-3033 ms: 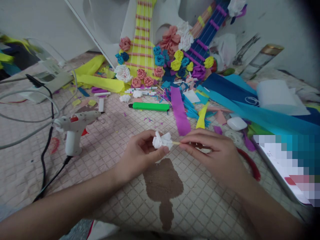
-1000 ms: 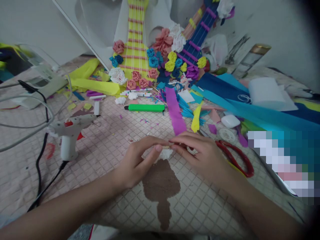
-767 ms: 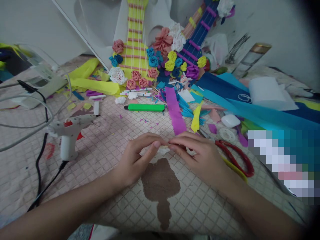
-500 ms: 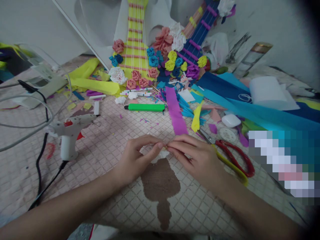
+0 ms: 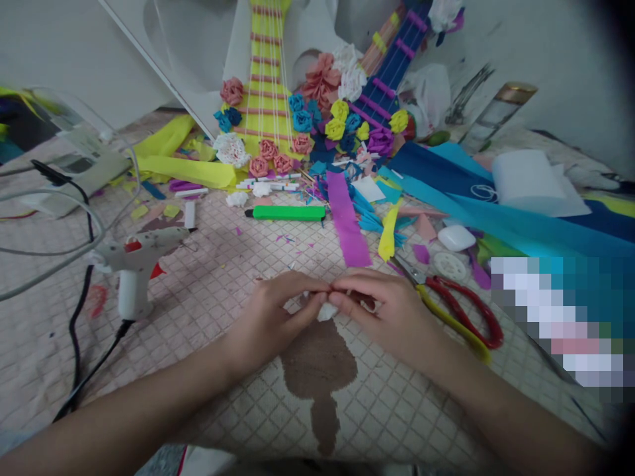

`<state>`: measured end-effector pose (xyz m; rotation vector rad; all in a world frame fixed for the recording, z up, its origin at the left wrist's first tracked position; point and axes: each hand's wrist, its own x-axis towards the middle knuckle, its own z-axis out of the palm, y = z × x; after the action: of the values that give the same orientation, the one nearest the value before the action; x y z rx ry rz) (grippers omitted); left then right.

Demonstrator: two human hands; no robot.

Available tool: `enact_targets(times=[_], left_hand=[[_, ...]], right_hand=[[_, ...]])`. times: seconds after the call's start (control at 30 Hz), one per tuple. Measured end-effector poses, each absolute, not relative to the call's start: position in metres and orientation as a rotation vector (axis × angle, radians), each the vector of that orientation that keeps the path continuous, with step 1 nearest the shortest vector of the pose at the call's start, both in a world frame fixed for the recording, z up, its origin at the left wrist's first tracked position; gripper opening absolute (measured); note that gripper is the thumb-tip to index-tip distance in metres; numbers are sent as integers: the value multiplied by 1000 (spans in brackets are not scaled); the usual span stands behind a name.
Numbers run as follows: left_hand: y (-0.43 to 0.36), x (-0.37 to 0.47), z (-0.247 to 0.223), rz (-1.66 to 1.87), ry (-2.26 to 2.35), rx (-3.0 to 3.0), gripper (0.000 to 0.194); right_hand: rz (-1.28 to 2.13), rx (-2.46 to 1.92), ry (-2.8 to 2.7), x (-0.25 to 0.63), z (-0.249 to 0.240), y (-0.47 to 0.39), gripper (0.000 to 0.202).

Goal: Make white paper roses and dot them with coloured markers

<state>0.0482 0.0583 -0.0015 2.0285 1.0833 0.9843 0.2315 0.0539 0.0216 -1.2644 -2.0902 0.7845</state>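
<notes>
My left hand (image 5: 275, 317) and my right hand (image 5: 384, 311) meet fingertip to fingertip low over the quilted mat (image 5: 223, 277). Between them they pinch a small white paper flower (image 5: 325, 311); only a bit of it shows under the fingers. The thin stick seen earlier is hidden in my right hand's fingers. A brown patch (image 5: 317, 367) on the mat lies just below the hands.
A white glue gun (image 5: 136, 261) with a black cord stands at left. Red-and-yellow scissors (image 5: 456, 317) lie right of my right hand. A green cutter (image 5: 288, 213), a purple paper strip (image 5: 347, 225), blue paper sheets (image 5: 496, 211) and flower-covered guitar models (image 5: 278, 99) lie beyond.
The hands have dropped from a raised position down to the mat and closed together, covering most of the white flower and the stick.
</notes>
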Motion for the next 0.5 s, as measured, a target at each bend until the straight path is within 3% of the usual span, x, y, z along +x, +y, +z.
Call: enact_targets(times=[0.17,0.5], left_hand=[[56,48,-1,974,1077,2090,10],[56,49,7,856,1064,1933,10]], right_hand=[[1020,-1309,-1962,233,22,55,13],[1016,-1308,-1947,231,27,55,15]])
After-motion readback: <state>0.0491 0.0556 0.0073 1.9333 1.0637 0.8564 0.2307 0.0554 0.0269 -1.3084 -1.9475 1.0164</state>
